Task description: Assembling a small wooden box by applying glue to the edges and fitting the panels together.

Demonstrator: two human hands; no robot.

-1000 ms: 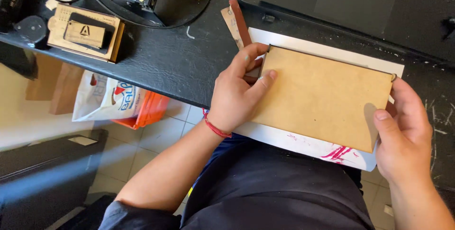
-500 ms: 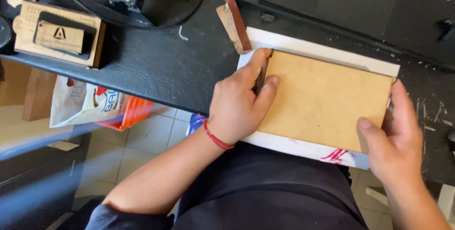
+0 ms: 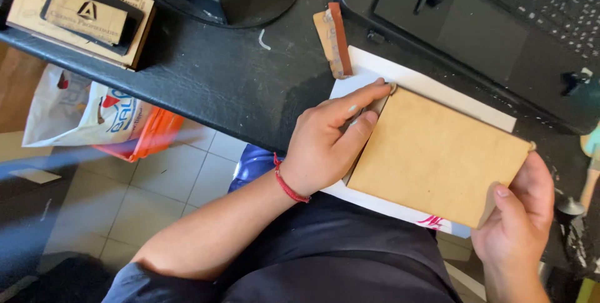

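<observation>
A flat brown wooden board [image 3: 437,156] lies on a white sheet of paper [image 3: 431,87] at the front edge of a black desk [image 3: 231,81]. My left hand [image 3: 331,144] presses against the board's left edge, index finger stretched to its upper left corner; a red band circles the wrist. It seems to pinch something small against that edge, but I cannot make it out. My right hand [image 3: 519,215] grips the board's lower right corner, thumb on top.
A folded strip of sandpaper [image 3: 333,37] lies just beyond the paper. A black machine housing [image 3: 475,25] fills the desk's far right. A wooden box with a dark plaque [image 3: 81,12] sits at far left. A plastic bag [image 3: 94,119] lies on the tiled floor.
My left hand has slid up along the board's left edge, its index finger now at the upper corner. The view has shifted slightly; my right hand keeps its hold.
</observation>
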